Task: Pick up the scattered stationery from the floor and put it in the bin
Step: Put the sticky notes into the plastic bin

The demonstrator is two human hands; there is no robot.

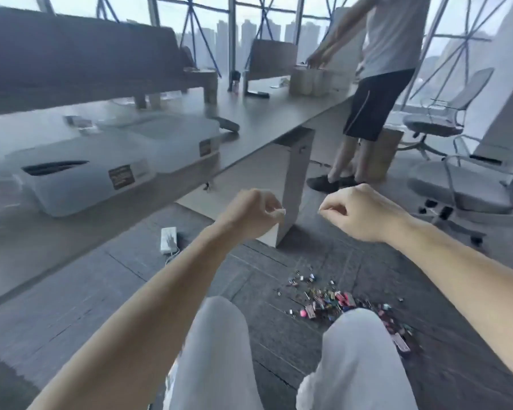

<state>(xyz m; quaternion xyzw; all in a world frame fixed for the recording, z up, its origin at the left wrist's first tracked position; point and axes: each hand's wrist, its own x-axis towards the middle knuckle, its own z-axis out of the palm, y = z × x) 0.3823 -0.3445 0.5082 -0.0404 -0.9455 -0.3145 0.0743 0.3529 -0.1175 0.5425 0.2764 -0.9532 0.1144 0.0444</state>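
Note:
Scattered stationery (pixel 338 301), a heap of small colourful clips and erasers, lies on the dark carpet in front of my knees. Both my hands are raised above it, near the table leg (pixel 296 187). My left hand (pixel 249 213) has its fingers curled, and thumb and forefinger pinch a tiny pale piece. My right hand (pixel 362 213) is curled the same way, its thumb and forefinger tips pressed together on something too small to make out. Two translucent lidded bins (pixel 80 179) stand on the table (pixel 258 125) to the left.
A white power strip (pixel 168 239) lies on the floor under the table. Another person (pixel 376 84) stands at the table's far end beside a cardboard box. Office chairs (pixel 462 190) stand at the right. My knees in pale trousers fill the bottom.

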